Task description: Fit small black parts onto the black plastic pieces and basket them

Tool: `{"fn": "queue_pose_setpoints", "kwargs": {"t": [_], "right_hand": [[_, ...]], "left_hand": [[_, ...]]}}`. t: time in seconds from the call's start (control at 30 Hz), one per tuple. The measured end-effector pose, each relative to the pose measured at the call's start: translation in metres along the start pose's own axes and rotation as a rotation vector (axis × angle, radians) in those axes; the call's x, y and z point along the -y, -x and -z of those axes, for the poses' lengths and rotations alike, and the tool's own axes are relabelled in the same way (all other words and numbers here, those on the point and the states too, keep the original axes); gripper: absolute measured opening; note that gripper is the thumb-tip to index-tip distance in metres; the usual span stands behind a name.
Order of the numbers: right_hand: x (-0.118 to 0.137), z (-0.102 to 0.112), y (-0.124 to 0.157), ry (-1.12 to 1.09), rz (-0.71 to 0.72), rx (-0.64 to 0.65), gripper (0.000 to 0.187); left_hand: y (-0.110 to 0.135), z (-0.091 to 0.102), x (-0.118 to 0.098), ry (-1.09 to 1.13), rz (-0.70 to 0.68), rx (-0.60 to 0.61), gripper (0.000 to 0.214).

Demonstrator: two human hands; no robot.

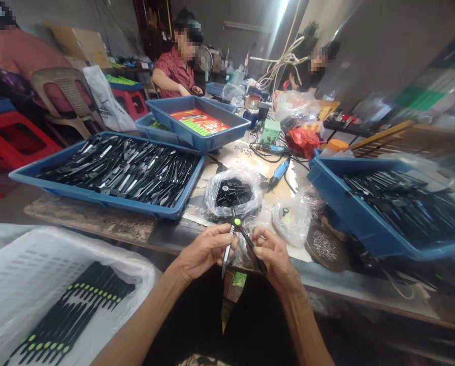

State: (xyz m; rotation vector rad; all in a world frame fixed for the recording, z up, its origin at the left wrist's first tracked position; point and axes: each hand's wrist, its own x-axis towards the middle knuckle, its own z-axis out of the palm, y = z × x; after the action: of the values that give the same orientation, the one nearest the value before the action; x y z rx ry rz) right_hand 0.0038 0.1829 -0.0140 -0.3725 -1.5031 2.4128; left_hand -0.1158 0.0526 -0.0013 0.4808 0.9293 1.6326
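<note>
Both hands close on one two-armed black tool (235, 223) with a lime-green pivot, held between them just above the near edge of the desk (98, 216). The left hand (205, 249) has a narrow, tight grip on the arm ending in a bright metal point (its exact shape is hard to make out), and the right hand (275, 259) pinches the other black arm, which angles down and away. Just beyond the tool, a clear plastic bag (227, 193) of black parts sits at the desk's middle, and a second bag (290, 221) lies close by. A blue tray (98, 198) heaped with black parts occupies the left side of the desk, and another (364, 213) overhangs the right edge. Off the near left corner, a white plastic basket (22, 284) holds rows of green-dotted black pieces (98, 290).

The greatest risk lies in the exposed metal point: if the narrow grip slips, it could jab the left hand or tear a bag. Too much twisting could strain the pivot. A fumbled tool could drop past the near edge, and the overhanging right tray could tip if knocked.
</note>
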Motion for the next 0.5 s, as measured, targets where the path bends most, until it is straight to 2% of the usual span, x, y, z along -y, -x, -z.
{"fn": "queue_pose_setpoints", "kwargs": {"t": [0.1, 0.23, 0.33, 0.5], "right_hand": [[-0.002, -0.001, 0.0, -0.02, -0.018, 0.017, 0.025], [-0.002, -0.003, 0.002, -0.036, -0.019, 0.027, 0.022], [-0.004, -0.008, 0.004, -0.026, -0.029, 0.046, 0.022], [-0.013, -0.017, 0.006, -0.043, -0.06, 0.099, 0.023]], "left_hand": [[-0.001, 0.004, 0.006, 0.129, 0.003, 0.089, 0.029], [-0.003, 0.009, 0.011, 0.167, -0.041, 0.117, 0.034], [-0.004, 0.011, 0.015, 0.151, -0.072, 0.093, 0.034], [-0.006, 0.015, 0.023, 0.099, -0.107, -0.019, 0.032]]}}
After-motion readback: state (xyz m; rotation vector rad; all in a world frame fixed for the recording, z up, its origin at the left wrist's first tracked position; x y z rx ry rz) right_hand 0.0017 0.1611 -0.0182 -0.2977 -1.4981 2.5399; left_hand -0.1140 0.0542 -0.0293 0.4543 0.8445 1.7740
